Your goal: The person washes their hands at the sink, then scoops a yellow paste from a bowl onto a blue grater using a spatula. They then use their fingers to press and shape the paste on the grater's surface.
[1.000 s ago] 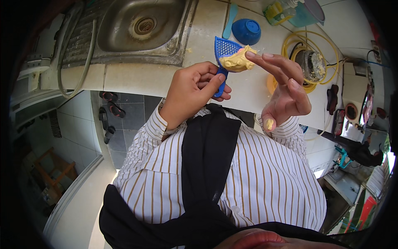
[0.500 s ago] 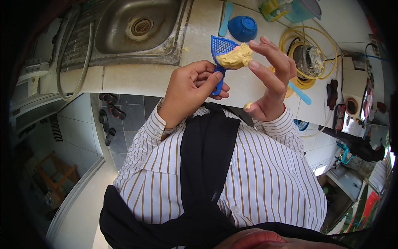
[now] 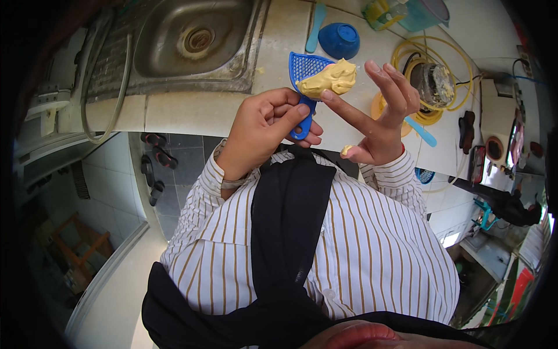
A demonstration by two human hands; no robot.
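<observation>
My left hand [image 3: 256, 131] is closed around the handle of a blue perforated scoop [image 3: 301, 67], holding it over the counter's front edge. A thick mound of soft yellow dough or paste [image 3: 330, 80] covers the right part of the scoop's head. To the right, my right hand [image 3: 381, 125] has its fingers spread. Its index fingertip touches the lower edge of the yellow mound, and a dab of the same stuff sticks to the thumb tip. Partly hidden behind that hand are an orange dish [image 3: 378, 106] and a light-blue spatula [image 3: 421, 131].
A steel sink [image 3: 186, 55] is set into the counter at the left. Beyond the scoop are an upturned blue bowl [image 3: 339, 41] and another light-blue utensil [image 3: 317, 28]. A coiled yellow hose [image 3: 400, 47] surrounds a smeared metal container [image 3: 437, 84] at the right.
The scoop has tipped slightly to the left. My right index finger has moved down and left along the yellow mound, which now bulges further up and right; the other fingers have drawn away from it.
</observation>
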